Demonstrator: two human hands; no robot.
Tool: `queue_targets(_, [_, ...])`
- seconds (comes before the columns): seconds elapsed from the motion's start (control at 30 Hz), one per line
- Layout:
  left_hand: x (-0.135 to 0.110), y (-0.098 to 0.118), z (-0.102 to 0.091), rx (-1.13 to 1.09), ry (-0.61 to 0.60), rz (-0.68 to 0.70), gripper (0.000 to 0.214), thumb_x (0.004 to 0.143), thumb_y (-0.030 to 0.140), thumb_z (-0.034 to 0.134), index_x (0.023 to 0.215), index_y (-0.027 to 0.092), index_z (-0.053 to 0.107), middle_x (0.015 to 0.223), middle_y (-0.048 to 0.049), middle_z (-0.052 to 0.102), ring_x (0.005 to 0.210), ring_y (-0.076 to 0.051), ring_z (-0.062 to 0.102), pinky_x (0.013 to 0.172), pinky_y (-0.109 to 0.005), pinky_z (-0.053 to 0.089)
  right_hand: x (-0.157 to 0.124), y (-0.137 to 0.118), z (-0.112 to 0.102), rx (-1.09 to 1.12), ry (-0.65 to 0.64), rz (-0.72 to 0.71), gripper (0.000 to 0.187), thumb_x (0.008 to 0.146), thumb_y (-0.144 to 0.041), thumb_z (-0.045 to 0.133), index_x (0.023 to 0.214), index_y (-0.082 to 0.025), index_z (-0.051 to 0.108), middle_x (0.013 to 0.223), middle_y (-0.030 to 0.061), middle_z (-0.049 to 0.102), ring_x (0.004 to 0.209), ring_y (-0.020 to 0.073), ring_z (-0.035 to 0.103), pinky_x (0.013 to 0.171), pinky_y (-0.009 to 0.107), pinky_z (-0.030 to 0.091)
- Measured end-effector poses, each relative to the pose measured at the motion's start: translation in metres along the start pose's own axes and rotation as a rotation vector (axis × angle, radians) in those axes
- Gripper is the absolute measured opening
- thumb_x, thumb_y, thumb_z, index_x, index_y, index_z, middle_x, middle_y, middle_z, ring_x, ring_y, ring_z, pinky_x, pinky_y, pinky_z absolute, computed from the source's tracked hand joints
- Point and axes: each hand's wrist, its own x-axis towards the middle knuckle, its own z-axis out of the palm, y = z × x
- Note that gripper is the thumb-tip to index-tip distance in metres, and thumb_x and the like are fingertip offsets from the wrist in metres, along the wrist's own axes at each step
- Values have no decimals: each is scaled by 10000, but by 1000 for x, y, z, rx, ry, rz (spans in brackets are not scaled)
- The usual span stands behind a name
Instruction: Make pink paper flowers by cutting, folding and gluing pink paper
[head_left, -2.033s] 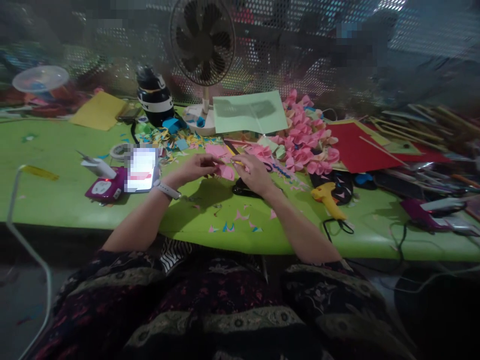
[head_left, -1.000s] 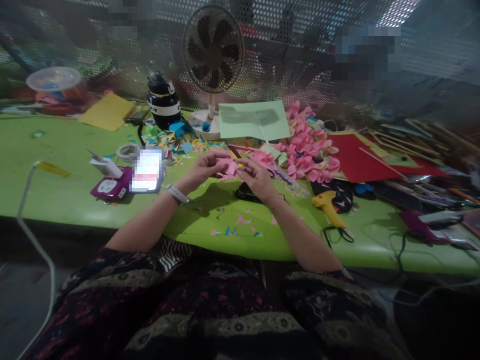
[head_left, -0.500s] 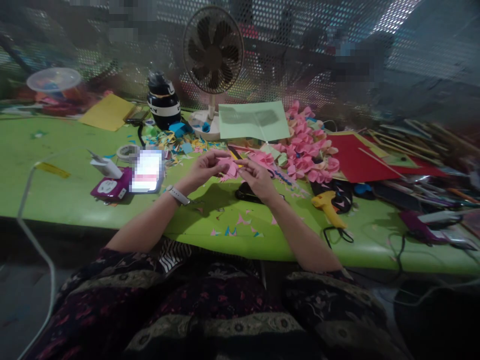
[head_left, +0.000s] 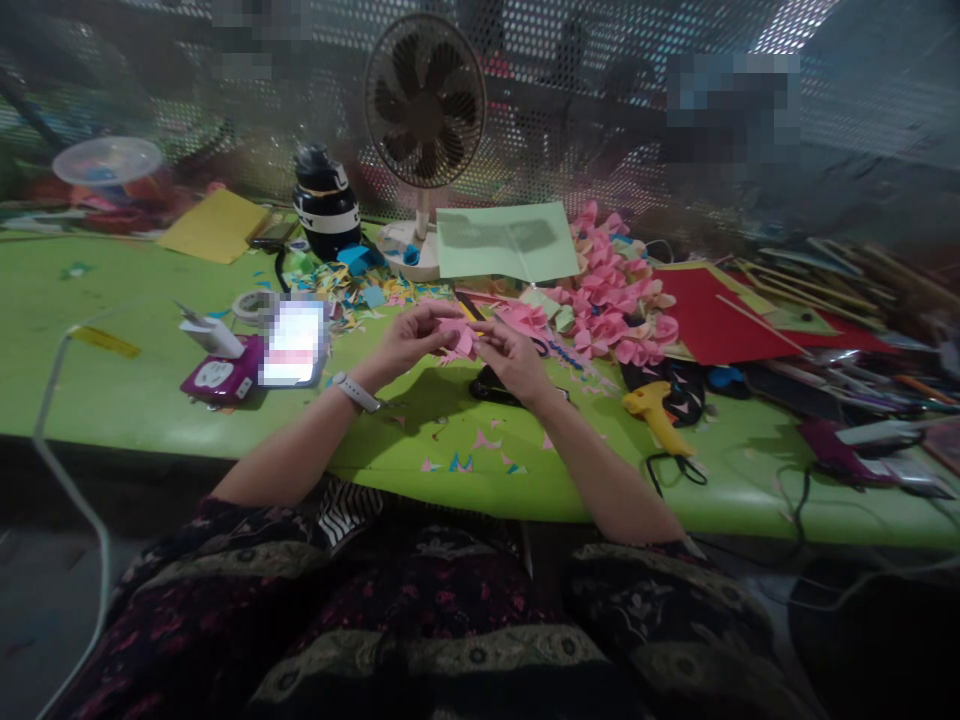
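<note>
While a small pink paper piece (head_left: 459, 342) is pinched by the fingers of the left hand (head_left: 409, 342) and right hand (head_left: 516, 362), curled pink paper petals (head_left: 609, 300) are heaped beyond.

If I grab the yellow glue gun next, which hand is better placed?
Your right hand, I'd say: the yellow glue gun lies on its side of the green table, nearer to it. Your left hand is farther off and grips the pink paper; the right is at that paper's edge.
</note>
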Motion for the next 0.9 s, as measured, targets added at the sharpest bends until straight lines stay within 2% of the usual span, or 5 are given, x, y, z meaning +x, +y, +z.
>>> queue_targets(0.1, [0, 1, 1, -12, 6, 17, 410, 773, 352, 800, 1111, 151, 680, 906, -41, 714, 783, -114, 669, 719, -252, 561, 0, 0, 0, 33, -10, -7, 378, 829, -345, 638, 1156, -161, 687, 1020, 86, 735, 929, 185, 691, 901, 371, 560])
queue_targets(0.43, [-1, 3, 2, -3, 15, 11, 418, 780, 359, 793, 1124, 154, 673, 905, -42, 720, 778, -120, 675, 714, -257, 568, 1, -4, -4, -55, 15, 1, 363, 884, -426, 596, 1129, -186, 714, 1001, 68, 740, 925, 196, 673, 870, 371, 555])
queue_targets(0.7, [0, 1, 3, -20, 18, 26, 427, 760, 379, 810, 1102, 151, 692, 901, -40, 713, 768, -115, 667, 710, -256, 571, 0, -4, -5, -56, 23, 27, 336, 875, -389, 607, 1114, -181, 717, 980, 62, 732, 863, 170, 653, 811, 337, 550])
queue_targets(0.9, [0, -1, 3, -18, 25, 38, 417, 761, 377, 816, 1095, 156, 703, 905, -45, 715, 776, -117, 670, 704, -253, 576, 1, -1, -2, -17, 6, 8, 333, 859, -421, 639, 1078, -183, 718, 999, 74, 740, 899, 185, 677, 864, 367, 569])
